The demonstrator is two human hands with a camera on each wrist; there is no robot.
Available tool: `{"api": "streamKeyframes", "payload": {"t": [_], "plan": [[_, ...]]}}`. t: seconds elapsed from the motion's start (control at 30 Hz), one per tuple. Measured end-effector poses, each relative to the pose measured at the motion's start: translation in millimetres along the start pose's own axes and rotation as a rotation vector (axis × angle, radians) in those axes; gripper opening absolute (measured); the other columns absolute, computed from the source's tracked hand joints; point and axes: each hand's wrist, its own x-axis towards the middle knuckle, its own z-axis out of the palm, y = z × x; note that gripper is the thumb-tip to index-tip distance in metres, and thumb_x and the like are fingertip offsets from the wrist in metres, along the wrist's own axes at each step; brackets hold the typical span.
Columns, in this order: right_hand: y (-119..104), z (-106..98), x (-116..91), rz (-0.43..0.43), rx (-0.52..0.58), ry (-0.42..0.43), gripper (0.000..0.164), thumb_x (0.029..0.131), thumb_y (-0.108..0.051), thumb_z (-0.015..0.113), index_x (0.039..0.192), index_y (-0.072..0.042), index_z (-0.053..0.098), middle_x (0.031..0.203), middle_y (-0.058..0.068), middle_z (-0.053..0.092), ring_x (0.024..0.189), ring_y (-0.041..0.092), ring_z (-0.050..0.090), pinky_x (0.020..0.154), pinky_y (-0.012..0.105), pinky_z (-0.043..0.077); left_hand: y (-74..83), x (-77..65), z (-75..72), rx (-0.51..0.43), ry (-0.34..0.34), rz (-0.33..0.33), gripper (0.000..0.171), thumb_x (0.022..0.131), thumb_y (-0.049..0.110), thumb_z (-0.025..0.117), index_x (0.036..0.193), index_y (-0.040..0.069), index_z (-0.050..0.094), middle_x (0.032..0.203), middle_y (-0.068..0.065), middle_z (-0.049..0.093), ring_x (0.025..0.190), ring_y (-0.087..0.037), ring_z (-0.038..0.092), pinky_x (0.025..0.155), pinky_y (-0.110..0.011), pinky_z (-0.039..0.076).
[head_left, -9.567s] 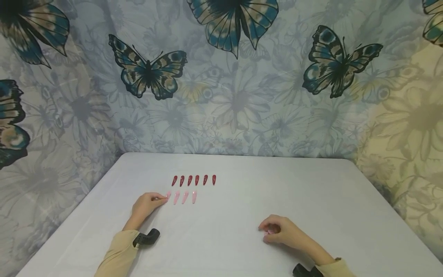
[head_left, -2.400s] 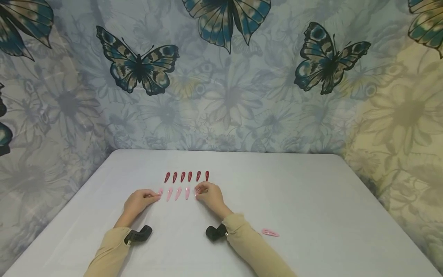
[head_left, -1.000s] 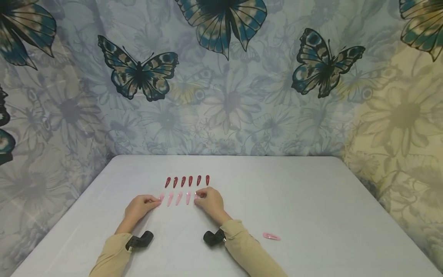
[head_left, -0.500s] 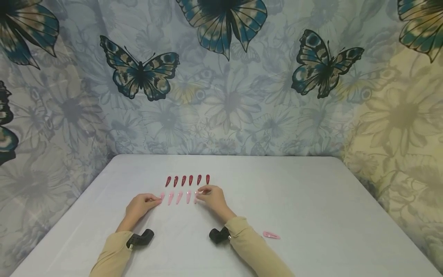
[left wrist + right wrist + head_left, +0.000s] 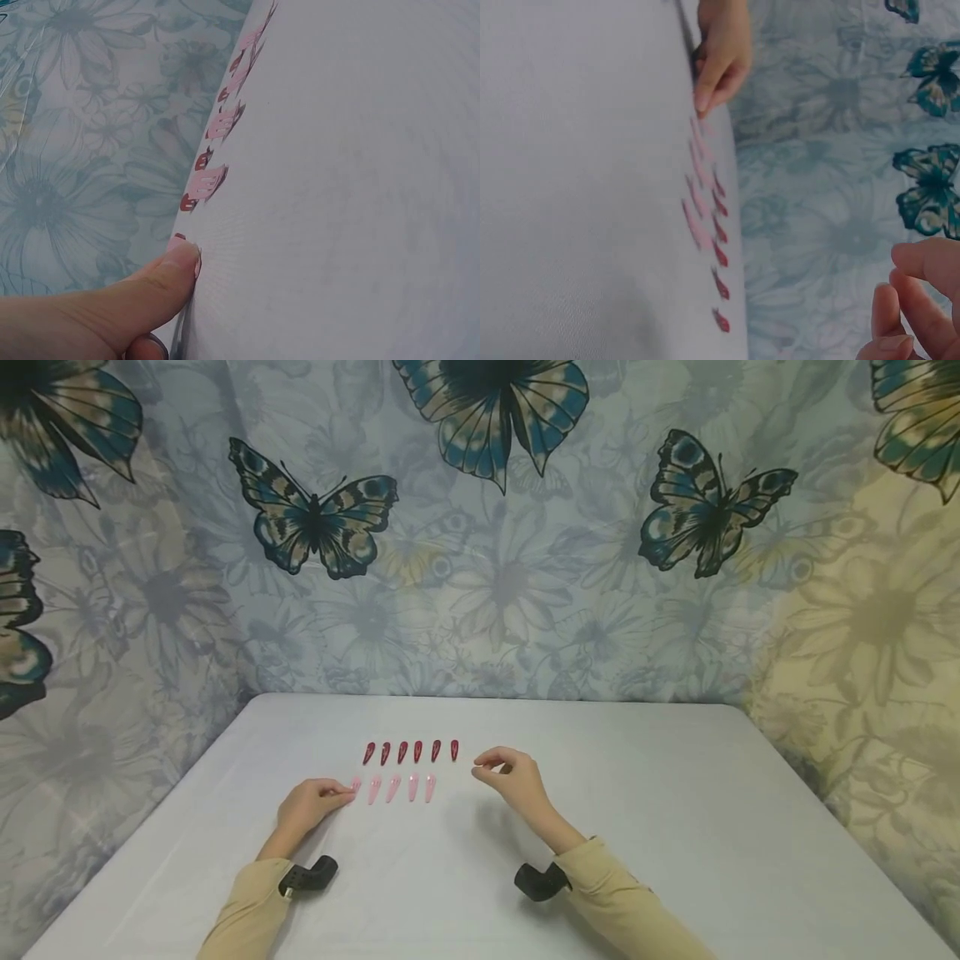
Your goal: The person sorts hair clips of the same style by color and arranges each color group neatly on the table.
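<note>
A row of several red snap hair clips (image 5: 402,752) lies on the white table. Closer to me is a row of several pink snap hair clips (image 5: 393,788). My left hand (image 5: 305,814) pinches the leftmost pink clip (image 5: 356,786) between thumb and fingers. In the left wrist view my thumb (image 5: 161,281) covers most of that clip. My right hand (image 5: 517,781) hovers above the table, right of both rows, fingers loosely bent and holding nothing. In the right wrist view its fingers (image 5: 922,262) are bare, apart from the clips.
The white table (image 5: 675,802) reaches back to a cloth with butterflies and flowers (image 5: 510,585). Black wrist cameras (image 5: 542,882) sit on both wrists. My right sleeve (image 5: 630,902) covers the spot where a loose pink clip lay.
My right hand has let go of the rightmost pink clip in the row, lifted and moved right. Over the longer span that clip joined the row. My left hand stays on its clip.
</note>
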Motion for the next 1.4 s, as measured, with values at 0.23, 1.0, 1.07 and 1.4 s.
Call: {"api": "streamKeyframes", "payload": {"t": [0.23, 1.0, 1.07, 1.4], "plan": [[-2, -34, -18, 0.078, 0.036, -0.041, 0.013, 0.079, -0.012, 0.069, 0.087, -0.003, 0.067, 0.08, 0.0, 0.06, 0.058, 0.015, 0.043, 0.054, 0.025, 0.035, -0.1, 2.2, -0.5, 0.011, 0.001, -0.006, 0.02, 0.076, 0.03, 0.071, 0.081, 0.01, 0.071, 0.058, 0.005, 0.046, 0.056, -0.013, 0.037, 0.053, -0.029, 0.03], [40, -118, -73, 0.061, -0.146, -0.336, 0.013, 0.076, -0.006, 0.069, 0.087, -0.001, 0.064, 0.073, -0.004, 0.058, 0.051, 0.004, 0.04, 0.045, 0.021, 0.035, 0.0, 4.4, 5.5, -0.008, 0.015, 0.005, 0.018, 0.076, 0.027, 0.071, 0.081, 0.01, 0.071, 0.059, 0.005, 0.047, 0.057, -0.014, 0.039, 0.053, -0.029, 0.031], [43, -121, -78, 0.044, -0.139, -0.354, 0.012, 0.077, -0.006, 0.068, 0.087, -0.002, 0.064, 0.074, -0.005, 0.058, 0.052, 0.003, 0.04, 0.044, 0.02, 0.035, 1.2, 4.0, 5.0, -0.009, 0.017, 0.002, 0.018, 0.075, 0.027, 0.071, 0.081, 0.01, 0.071, 0.06, 0.005, 0.048, 0.057, -0.014, 0.04, 0.054, -0.029, 0.032], [58, -126, -93, 0.053, -0.024, -0.389, 0.012, 0.078, -0.014, 0.069, 0.087, -0.006, 0.064, 0.075, -0.002, 0.059, 0.052, 0.002, 0.04, 0.042, 0.021, 0.036, 1.0, 1.2, 3.6, -0.005, 0.021, -0.006, 0.017, 0.076, 0.028, 0.071, 0.08, 0.011, 0.071, 0.06, 0.005, 0.048, 0.057, -0.014, 0.04, 0.054, -0.029, 0.032]]}}
